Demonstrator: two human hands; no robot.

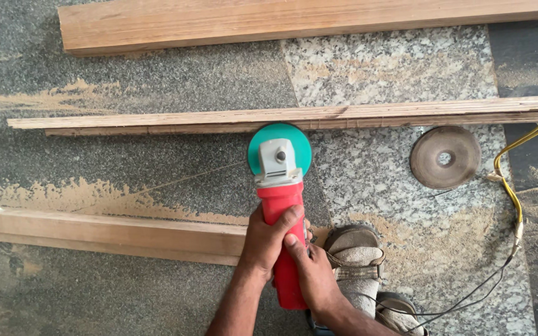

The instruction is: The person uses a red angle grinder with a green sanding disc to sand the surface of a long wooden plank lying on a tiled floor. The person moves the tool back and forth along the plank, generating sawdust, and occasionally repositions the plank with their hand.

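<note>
Both hands sit nearest the camera, low in the middle, wrapped round the red body of an angle grinder (283, 218). Going from the left: a wooden plank (104, 233) lies along the near left of the stone floor (126, 81), with drifts of sawdust (88, 194) just beyond it. Farther off, a thin wooden strip (219, 119) runs across nearly the whole width, and a broad plank (281, 22) lies at the far edge.

At the centre the left hand (268, 239) is clamped on the grinder's red body from the left side, thumb over the top; the right hand (309, 274) is closed on the rear of the same body, just behind. The grinder points away from the person, its green disc (279, 148) touching or just short of the thin strip (I cannot tell which).

By the look of it the tool is stiff, fairly heavy and front-weighted, so the two-handed hold on the body, well back from the disc, seems the safe place to take it.

To the right, a sandalled foot (356, 261) rests beside the hands. Farther right a worn loose disc (445, 157) lies flat on the pale granite, and a yellow cable (512, 186) trails down the right side.
</note>
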